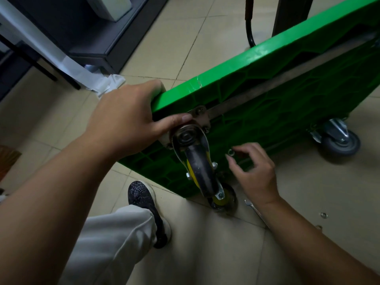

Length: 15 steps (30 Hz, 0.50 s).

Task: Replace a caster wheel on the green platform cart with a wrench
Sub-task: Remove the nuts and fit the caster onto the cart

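Found the green ribbed-plastic platform cart (267, 83) tipped up on one long edge on the beige tiled floor (205, 254), underside toward the camera. Gripped its upper near corner with the left hand (127, 118) — fingers curled over the top edge, thumb pressed beside the metal mounting plate (200, 115) of the black-tyred, yellow-hubbed caster wheel (197, 161) sitting at that corner. Pinched a small silver nut or washer (231, 152) between thumb and forefinger of the right hand (253, 171), close to the underside just right of the caster. Saw the silver open-ended wrench (254, 208) lying untouched on the floor by the cart's lower near corner.

Judged the job mid-way: caster against its plate, small hardware handled by fingers, wrench work not finished. Noted one more small silver ring (324, 215) loose on the floor to the right.

Could not count the bolts in the plate — too dark. Could not tell whether the second yellow-hubbed wheel (224, 197) at the lower near corner belonged to the cart or lay loose. Lost most of the wrench under the right forearm; caught only one grey-tyred caster (339, 140) further along the lower edge, the cart's far end cut off.
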Each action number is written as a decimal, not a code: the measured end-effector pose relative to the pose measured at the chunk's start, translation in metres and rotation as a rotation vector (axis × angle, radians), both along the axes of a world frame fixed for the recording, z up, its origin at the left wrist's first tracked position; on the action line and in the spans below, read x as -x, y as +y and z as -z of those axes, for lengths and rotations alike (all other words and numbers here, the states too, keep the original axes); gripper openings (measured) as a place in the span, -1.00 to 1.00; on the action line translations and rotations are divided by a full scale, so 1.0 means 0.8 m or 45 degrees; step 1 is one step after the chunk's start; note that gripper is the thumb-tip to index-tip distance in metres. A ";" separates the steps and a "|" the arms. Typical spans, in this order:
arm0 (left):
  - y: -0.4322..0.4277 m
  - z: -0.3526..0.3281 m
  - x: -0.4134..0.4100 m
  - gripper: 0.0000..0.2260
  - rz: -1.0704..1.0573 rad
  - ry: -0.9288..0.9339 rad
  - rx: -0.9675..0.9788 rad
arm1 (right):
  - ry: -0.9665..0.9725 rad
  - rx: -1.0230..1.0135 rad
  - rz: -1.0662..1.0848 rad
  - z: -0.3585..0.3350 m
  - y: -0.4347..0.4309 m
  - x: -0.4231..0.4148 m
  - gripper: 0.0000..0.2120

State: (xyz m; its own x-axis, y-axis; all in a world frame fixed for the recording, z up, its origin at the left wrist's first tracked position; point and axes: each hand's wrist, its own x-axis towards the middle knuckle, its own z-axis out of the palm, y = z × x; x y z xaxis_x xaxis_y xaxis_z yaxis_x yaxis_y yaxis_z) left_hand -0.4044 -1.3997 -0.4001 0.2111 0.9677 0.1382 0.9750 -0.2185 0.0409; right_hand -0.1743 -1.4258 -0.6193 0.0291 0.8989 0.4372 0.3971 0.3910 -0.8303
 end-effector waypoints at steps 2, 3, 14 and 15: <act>-0.001 0.000 -0.001 -0.43 0.000 -0.012 0.008 | 0.009 0.222 0.079 0.042 -0.014 -0.018 -0.82; -0.001 -0.001 -0.002 -0.44 0.001 -0.018 0.009 | 0.023 0.353 0.140 0.061 -0.023 -0.028 -0.81; -0.003 0.000 -0.003 -0.40 -0.005 0.000 -0.010 | -0.244 1.091 0.468 0.162 -0.133 -0.138 -0.83; -0.003 0.000 -0.003 -0.40 -0.005 0.000 -0.005 | -0.232 1.125 0.514 0.161 -0.138 -0.138 -0.84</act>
State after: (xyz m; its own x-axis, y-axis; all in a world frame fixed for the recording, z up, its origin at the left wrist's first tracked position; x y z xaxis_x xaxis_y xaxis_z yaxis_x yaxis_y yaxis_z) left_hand -0.4020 -1.4019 -0.3998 0.2072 0.9679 0.1422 0.9758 -0.2148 0.0401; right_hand -0.0638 -1.5360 -0.7482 0.4045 0.8416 -0.3578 0.5150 -0.5329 -0.6714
